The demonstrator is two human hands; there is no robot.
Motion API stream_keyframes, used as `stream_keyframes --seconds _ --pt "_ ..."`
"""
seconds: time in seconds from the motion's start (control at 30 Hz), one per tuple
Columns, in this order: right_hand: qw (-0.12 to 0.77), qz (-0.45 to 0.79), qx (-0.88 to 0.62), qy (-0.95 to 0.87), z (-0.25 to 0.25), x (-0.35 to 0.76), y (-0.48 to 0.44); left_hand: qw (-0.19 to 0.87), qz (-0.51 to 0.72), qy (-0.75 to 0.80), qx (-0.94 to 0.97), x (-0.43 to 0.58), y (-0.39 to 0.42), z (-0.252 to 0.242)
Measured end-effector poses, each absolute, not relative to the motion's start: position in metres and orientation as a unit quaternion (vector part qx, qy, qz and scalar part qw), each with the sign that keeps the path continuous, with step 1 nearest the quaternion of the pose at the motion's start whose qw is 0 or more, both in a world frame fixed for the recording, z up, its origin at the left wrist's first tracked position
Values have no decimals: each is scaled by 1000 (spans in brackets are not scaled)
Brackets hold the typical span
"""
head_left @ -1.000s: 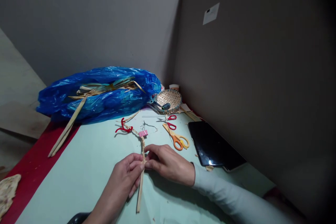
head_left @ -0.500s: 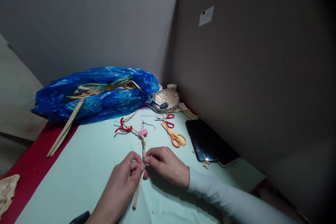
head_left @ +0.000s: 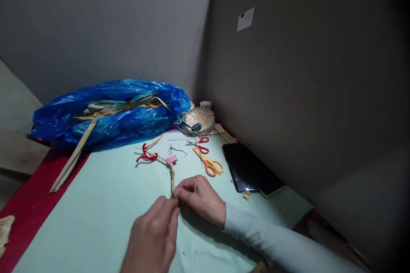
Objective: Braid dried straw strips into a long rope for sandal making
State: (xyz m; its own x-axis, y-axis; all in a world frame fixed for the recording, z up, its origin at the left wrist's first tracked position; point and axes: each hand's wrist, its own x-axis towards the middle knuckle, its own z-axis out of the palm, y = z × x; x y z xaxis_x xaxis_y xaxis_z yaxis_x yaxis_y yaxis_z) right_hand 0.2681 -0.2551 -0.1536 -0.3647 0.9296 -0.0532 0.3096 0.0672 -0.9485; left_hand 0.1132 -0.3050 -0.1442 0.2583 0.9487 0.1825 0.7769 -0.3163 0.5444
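Observation:
A thin braid of tan straw strips lies on the pale green table sheet, running from a pink binder clip toward me. My right hand pinches the near end of the braid with its fingers closed. My left hand meets it from below, fingers curled on the loose strips, which its back hides. A red cord is tied at the braid's far end.
A blue plastic bag of straw lies at the back left, with long strips sticking out. A small woven basket, red scissors, orange scissors and a black tablet lie to the right. Grey walls enclose the corner.
My left hand has turned over and risen, now covering the loose strips that showed below it before. The view has shifted slightly right, so everything sits further left.

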Motion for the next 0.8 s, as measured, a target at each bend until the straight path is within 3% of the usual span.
stream_keyframes --seconds 0.13,0.23,0.43,0.6,0.67,0.8 --pt "306 551 -432 -645 -155 272 -252 -4 163 487 858 119 -320 -180" --pt "311 573 -409 -638 -155 274 -250 -14 142 481 865 119 -323 -179" --pt "334 608 -398 -600 -149 274 -253 209 303 593 716 105 -297 -123" --pt "326 662 -338 -584 -147 270 -256 587 329 522 524 112 -271 -131" --pt "322 637 -352 -606 -150 270 -255 648 332 487 483 117 -267 -141" --pt "287 542 -386 -688 -148 275 -252 659 322 474 487 118 -265 -147"
